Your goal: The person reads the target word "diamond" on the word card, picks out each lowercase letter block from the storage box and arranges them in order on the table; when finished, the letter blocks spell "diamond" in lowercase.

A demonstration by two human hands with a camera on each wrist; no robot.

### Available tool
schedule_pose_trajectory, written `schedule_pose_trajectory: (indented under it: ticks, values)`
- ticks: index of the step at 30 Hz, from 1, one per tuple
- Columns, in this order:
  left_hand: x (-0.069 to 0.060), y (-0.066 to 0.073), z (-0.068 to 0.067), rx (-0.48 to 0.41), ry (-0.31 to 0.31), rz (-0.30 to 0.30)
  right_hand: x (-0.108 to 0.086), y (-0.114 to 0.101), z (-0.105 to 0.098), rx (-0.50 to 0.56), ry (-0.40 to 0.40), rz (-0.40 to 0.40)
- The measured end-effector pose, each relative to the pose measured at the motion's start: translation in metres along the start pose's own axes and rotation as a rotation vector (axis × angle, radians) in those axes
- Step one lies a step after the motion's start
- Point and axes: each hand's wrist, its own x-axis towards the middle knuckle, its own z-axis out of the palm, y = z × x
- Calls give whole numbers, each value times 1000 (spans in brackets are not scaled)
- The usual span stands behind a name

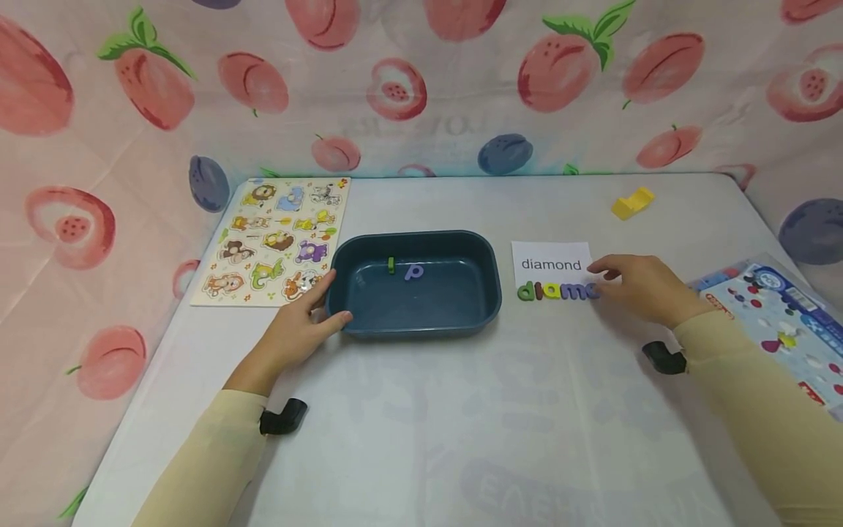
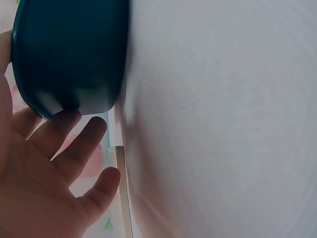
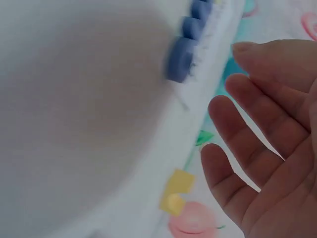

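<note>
My left hand (image 1: 296,333) holds the near-left corner of a dark blue tray (image 1: 415,329), its thumb at the rim and some fingertips against the outer wall. A green piece (image 1: 391,265) and a purple letter (image 1: 413,272) lie inside the tray. To its right is a white card (image 1: 549,251) printed "diamond". Colored letters (image 1: 552,291) line its lower edge, reading d, i, a, m and a partly covered purple-blue letter (image 1: 594,290). My right hand (image 1: 639,285) hovers by that last letter, fingers loosely bent around nothing; a gap separates them from the letters (image 3: 181,59).
An animal puzzle board (image 1: 273,241) lies at the back left, beside the tray. A yellow block (image 1: 633,203) sits at the back right. Under and beyond my right forearm is a blue printed package (image 1: 784,315). Fruit-patterned cloth (image 1: 395,146) hangs behind the white table (image 1: 421,439).
</note>
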Motion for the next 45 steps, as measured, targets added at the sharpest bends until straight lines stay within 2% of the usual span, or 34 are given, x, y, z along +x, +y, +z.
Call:
schedule_pose_trajectory:
  ticks: [4,19,38,45]
  values:
    - [0,1,0,9,0,-3,2,5,9,6,-50,35]
    - [0,-1,0,1,7,-2,8,10,17,-15,-5,3]
    - [0,-1,0,5,12,5,7,10,20,-20,7,24]
    - [0,-1,0,4,12,4,4,8,14,-17,22,22]
